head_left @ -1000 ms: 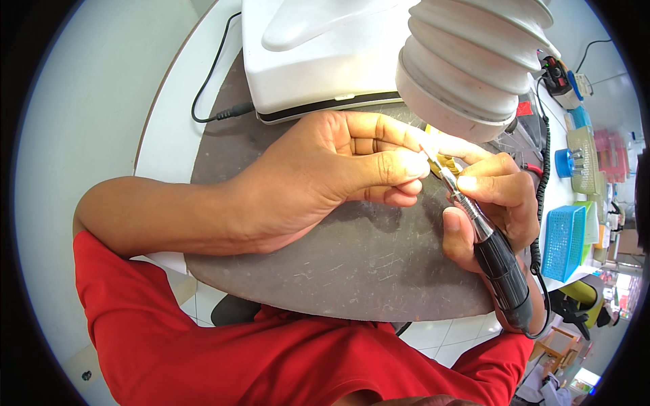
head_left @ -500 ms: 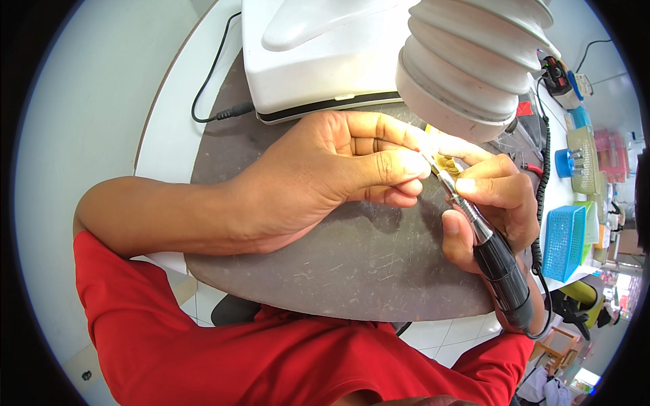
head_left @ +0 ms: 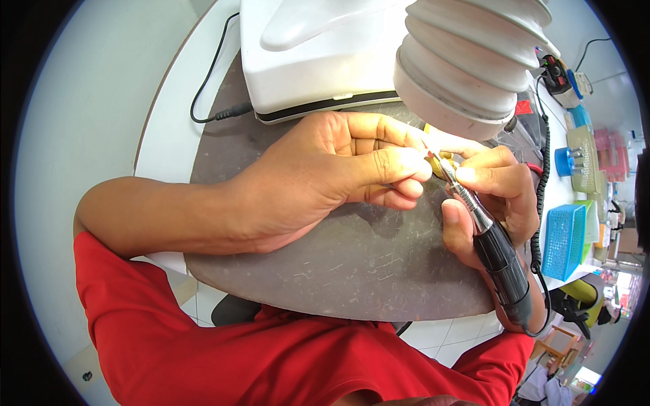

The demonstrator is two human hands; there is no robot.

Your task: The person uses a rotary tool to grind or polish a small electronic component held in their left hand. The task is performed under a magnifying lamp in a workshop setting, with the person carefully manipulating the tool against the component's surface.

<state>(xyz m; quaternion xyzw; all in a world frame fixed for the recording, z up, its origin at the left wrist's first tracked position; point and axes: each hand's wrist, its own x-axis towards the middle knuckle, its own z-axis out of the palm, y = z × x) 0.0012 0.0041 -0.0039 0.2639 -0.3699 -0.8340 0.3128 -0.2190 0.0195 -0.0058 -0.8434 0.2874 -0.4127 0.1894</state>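
My right hand (head_left: pixel 497 193) is wrapped round a rotary handpiece (head_left: pixel 501 264) with a black grip and a metal nose. Its slim tip slants up and left to the fingertips of my left hand (head_left: pixel 359 159). Thumb and forefinger of that hand are pinched together under bright light, and what they hold is too small and glaring to make out. Behind the handpiece's nose shows a small yellow piece (head_left: pixel 443 169), partly covered by the metal and fingers; which hand bears it I cannot tell. Both hands are raised over a scratched grey work surface (head_left: pixel 325 277).
A ribbed white hose with a wide nozzle (head_left: pixel 460 101) hangs just above my hands. Behind them stands a white machine (head_left: pixel 318 68) with a black cable (head_left: pixel 210 81). A coiled cord (head_left: pixel 542 176) runs along the right, near a blue basket (head_left: pixel 564 242) and a blue bur holder (head_left: pixel 564 162).
The handpiece and my right hand have shifted slightly, its tip now lower against the left fingertips. More of the yellow piece's rounded edge shows. My left hand has barely moved.
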